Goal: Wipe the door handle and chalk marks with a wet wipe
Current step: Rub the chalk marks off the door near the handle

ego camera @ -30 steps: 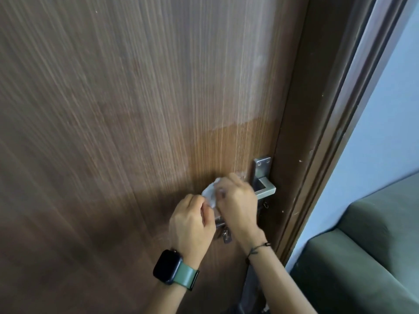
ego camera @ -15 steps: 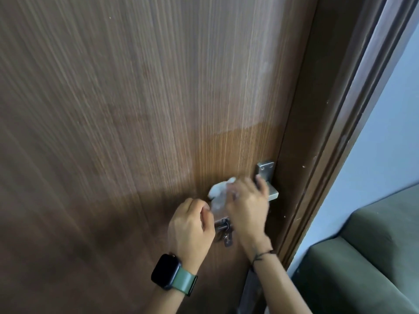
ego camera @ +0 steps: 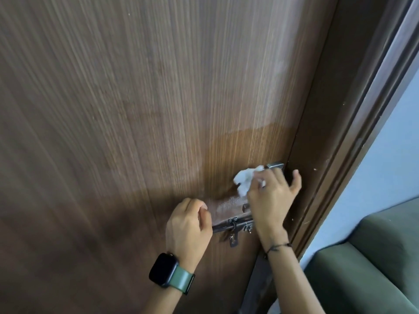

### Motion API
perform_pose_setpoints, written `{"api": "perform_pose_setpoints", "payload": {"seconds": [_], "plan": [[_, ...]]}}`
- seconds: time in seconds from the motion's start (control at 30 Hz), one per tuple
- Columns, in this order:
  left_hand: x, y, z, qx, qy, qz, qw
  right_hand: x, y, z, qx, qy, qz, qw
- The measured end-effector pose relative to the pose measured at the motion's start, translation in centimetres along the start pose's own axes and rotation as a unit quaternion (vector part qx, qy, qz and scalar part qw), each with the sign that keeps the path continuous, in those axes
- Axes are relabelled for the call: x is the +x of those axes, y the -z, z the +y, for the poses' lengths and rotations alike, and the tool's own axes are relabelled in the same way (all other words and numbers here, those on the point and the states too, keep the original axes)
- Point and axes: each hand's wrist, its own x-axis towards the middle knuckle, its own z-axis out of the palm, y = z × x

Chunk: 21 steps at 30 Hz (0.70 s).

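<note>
At a wood-grain door [ego camera: 136,109], your right hand [ego camera: 269,200] presses a crumpled wet wipe [ego camera: 243,180] against the panel just beside the metal door handle [ego camera: 275,166], only the top of which shows above your knuckles. The wipe is bunched under your thumb and forefinger, while your outer fingers [ego camera: 297,180] splay loosely toward the door's edge and hold nothing. Your left hand [ego camera: 188,223], a smartwatch [ego camera: 164,269] on its wrist, hangs with fingers loosely curled and empty, close to the door just left of the sliding bolt [ego camera: 233,224]. A pale, chalky smear [ego camera: 226,203] lies between your hands, just above the bolt, and a broader whitish haze [ego camera: 260,82] covers the panel higher up; the band around the wipe looks darker, probably damp. The step in hand appears to be the handle itself: wrap the wipe round the lever rather than dabbing beside it, and draw it along the full length, underside included. Steady the door with your free hand if it gives. Refold to a clean face before tackling the chalk, since a loaded wipe is likely to spread the dust. Work the smear with the grain, in overlapping strokes.
</note>
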Motion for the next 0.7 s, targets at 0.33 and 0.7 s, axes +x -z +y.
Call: {"api": "perform_pose_setpoints", "payload": {"seconds": [0.33,0.7], "plan": [[0.0,0.2,0.0,-0.001,-0.013,-0.009,1.0,-4.0,-0.3,-2.1,0.019,0.151,-0.04,0.988],[0.0,0.5,-1.1,0.004,0.01,0.011,1.0,-7.1,-1.9,-3.3,0.139,0.17,-0.151,0.964]]}}
